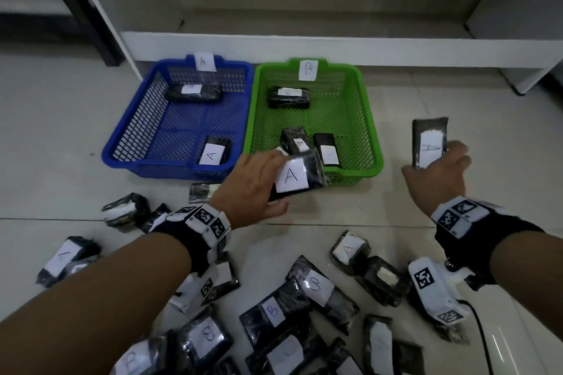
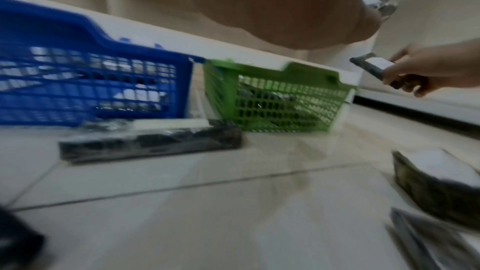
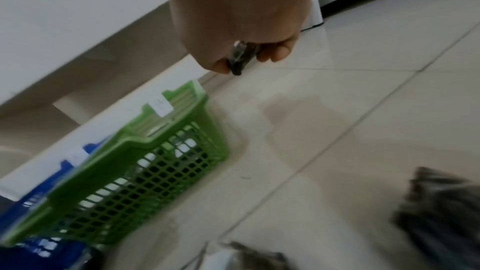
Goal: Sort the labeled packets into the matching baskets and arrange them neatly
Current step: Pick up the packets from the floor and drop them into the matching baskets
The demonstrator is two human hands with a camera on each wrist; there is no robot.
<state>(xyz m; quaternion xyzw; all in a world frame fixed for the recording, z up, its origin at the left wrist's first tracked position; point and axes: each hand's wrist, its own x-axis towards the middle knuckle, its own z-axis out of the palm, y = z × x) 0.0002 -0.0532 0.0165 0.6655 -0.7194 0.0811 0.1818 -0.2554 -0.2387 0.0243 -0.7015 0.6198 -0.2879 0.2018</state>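
**Two A packets held up, one per hand**

Many loose packets [image 1: 310,307] scattered on the near floor [image 1: 350,210]. Beyond: left hand [image 1: 253,189] gripping an A packet [image 1: 297,176] above the green basket [image 1: 365,119] front rim; right hand [image 1: 438,176] clasping another A packet [image 1: 429,143] right of it. Farther left, blue basket [image 1: 137,131] marked A, two packets inside.

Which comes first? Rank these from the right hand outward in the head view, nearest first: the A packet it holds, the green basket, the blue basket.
1. A packet, gripped in the right hand, at far right.
2. Green basket, just left of that hand.
3. Blue basket, farthest, beyond the green one at left.
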